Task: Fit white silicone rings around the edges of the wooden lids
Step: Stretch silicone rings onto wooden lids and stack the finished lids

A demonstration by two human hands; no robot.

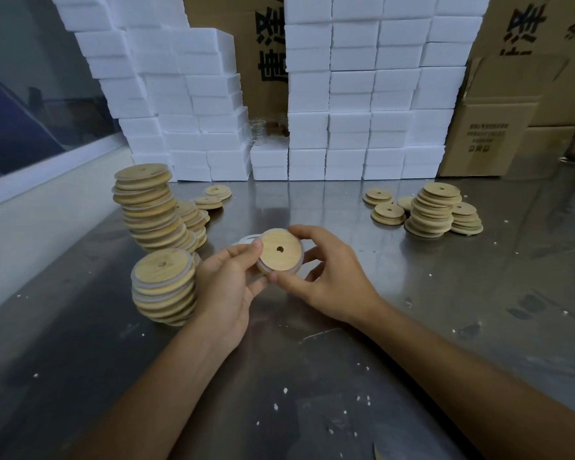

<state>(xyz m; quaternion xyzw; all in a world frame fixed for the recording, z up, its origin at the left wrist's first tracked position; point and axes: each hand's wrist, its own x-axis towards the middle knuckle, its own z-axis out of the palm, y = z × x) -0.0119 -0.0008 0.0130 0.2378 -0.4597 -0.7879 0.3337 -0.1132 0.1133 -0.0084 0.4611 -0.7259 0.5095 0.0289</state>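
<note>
Wooden lid nr lid stacks, prob ringed.

Both hands hold one round wooden lid above the steel table: the left hand pinches its left edge, the right hand grips its top and bottom edges. A white silicone ring runs along the lid's lower right rim. Stacks of ringed lids stand left, bare lids right, white boxes behind
</note>
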